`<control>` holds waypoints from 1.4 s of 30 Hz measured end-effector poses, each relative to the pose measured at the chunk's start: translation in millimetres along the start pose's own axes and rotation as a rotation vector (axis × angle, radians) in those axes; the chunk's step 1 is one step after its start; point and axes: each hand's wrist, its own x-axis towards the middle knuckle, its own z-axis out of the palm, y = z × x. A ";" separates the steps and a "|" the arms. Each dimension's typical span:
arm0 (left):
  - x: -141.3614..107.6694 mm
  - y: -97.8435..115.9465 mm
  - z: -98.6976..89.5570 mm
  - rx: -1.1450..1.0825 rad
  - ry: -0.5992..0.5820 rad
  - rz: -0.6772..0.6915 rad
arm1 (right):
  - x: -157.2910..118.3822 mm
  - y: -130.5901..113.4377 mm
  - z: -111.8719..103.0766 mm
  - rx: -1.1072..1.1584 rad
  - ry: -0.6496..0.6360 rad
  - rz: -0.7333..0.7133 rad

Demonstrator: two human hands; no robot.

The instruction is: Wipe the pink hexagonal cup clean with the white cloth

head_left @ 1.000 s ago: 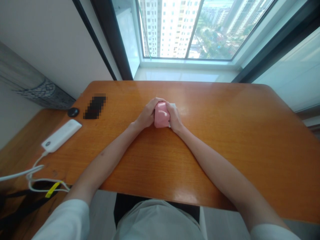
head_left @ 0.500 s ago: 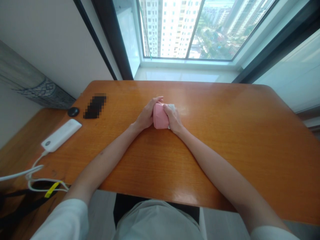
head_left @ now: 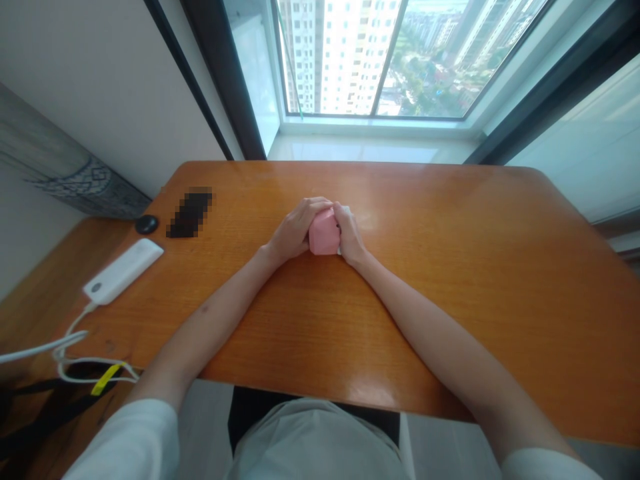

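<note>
Between my two hands is a small pink block-shaped thing point(head_left: 324, 235) with a whitish part along its right side; its exact kind does not show. My left hand point(head_left: 296, 230) wraps its left and far sides, fingers curled over the top edge. From the right, my right hand point(head_left: 351, 237) grips it, with the thumb up by the far top edge. My fingers hide much of its far side and of the whitish part. Under it lies the brown wooden table point(head_left: 320, 313).
A white power bank point(head_left: 125, 270) with a white cable point(head_left: 73, 337) lies at the table's left. Beyond it are a round black object point(head_left: 147, 224) and a pixelated dark object point(head_left: 190, 213). A yellow tag point(head_left: 106, 379) hangs near the front-left edge. A window point(head_left: 380, 60) is behind.
My left fingers have come further over the top of the pink thing. My right thumb has shifted up and away across it, and the pink thing has turned slightly.
</note>
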 end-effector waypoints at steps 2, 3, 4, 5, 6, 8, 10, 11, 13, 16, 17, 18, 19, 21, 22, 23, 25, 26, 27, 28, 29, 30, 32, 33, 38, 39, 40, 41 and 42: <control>3.2 2.1 0.6 -0.043 0.006 -0.042 | 0.9 3.5 -1.1 0.010 -0.003 -0.001; 4.4 2.8 0.8 -0.064 0.005 -0.073 | 1.0 4.7 -1.5 0.014 -0.009 -0.003; 5.0 3.3 1.0 -0.088 0.002 -0.110 | 0.7 5.2 -1.8 0.016 -0.016 -0.002; 5.1 3.3 1.4 -0.117 -0.002 -0.151 | 0.1 5.0 -1.9 0.014 -0.024 0.002; 4.5 3.0 2.1 -0.152 -0.007 -0.200 | -0.7 4.2 -1.9 0.010 -0.033 0.010; 2.1 1.6 4.0 -0.233 -0.018 -0.318 | -2.7 1.1 -1.4 0.002 -0.052 0.030; -1.0 -0.4 6.4 -0.302 -0.032 -0.416 | -4.4 -2.6 -0.7 0.005 -0.069 0.036; -2.5 -1.6 7.7 -0.323 -0.034 -0.446 | -4.9 -4.2 -0.4 0.012 -0.073 0.033; -5.0 -3.9 9.9 -0.339 -0.033 -0.468 | -5.0 -6.4 -0.1 0.021 -0.070 0.024; -8.1 -7.0 11.8 -0.299 -0.032 -0.448 | -4.3 -8.1 0.0 0.014 -0.067 0.035; -9.0 -7.6 11.9 -0.267 -0.025 -0.423 | -4.2 -8.8 0.0 0.009 -0.068 0.041; -9.9 -7.9 11.6 -0.228 -0.007 -0.385 | -4.2 -9.6 0.1 0.005 -0.071 0.043; -10.7 -7.7 10.9 -0.184 0.019 -0.336 | -4.3 -10.7 0.3 0.003 -0.073 0.043; -11.6 -6.4 8.2 -0.092 0.060 -0.202 | -4.9 -12.7 0.8 0.007 -0.072 0.033; -11.8 -5.3 6.4 -0.049 0.064 -0.133 | -5.1 -13.4 1.0 0.012 -0.069 0.026; -11.7 -4.2 4.4 -0.009 0.057 -0.071 | -5.2 -13.4 1.3 0.015 -0.062 0.020; -11.2 -2.4 0.7 0.051 0.019 0.009 | -4.6 -11.4 1.7 0.010 -0.042 0.013; -10.8 -2.0 -0.7 0.068 0.001 0.028 | -3.9 -9.3 1.8 0.004 -0.035 0.012; -10.2 -1.8 -1.6 0.075 -0.011 0.038 | -2.8 -6.6 1.9 0.001 -0.029 0.014; -9.5 -1.9 -2.1 0.075 -0.018 0.047 | -1.6 -3.4 2.0 0.003 -0.025 0.020; -8.7 -1.9 -2.1 0.068 -0.019 0.052 | -0.3 -0.1 2.0 0.009 -0.025 0.029; -7.6 -1.9 -1.8 0.055 -0.016 0.051 | 1.0 3.2 2.0 0.018 -0.027 0.039; -4.5 -0.9 -0.6 0.017 -0.003 0.022 | 3.2 8.5 1.7 0.041 -0.027 0.052; -2.4 0.0 0.1 -0.007 0.003 -0.002 | 3.8 10.2 1.5 0.049 -0.023 0.052; 6.8 4.0 2.7 -0.127 0.013 -0.148 | 2.2 7.4 0.4 0.039 0.007 0.030; 7.1 3.6 3.4 -0.155 0.013 -0.190 | 1.1 5.1 0.3 0.029 0.000 0.031; 6.6 2.5 4.3 -0.190 0.013 -0.237 | 0.0 2.5 0.3 0.019 -0.013 0.032; 5.4 0.9 5.5 -0.229 0.011 -0.288 | -1.1 -0.1 0.3 0.010 -0.029 0.033; 3.6 -1.1 7.1 -0.271 0.006 -0.344 | -2.1 -2.7 0.3 0.001 -0.043 0.029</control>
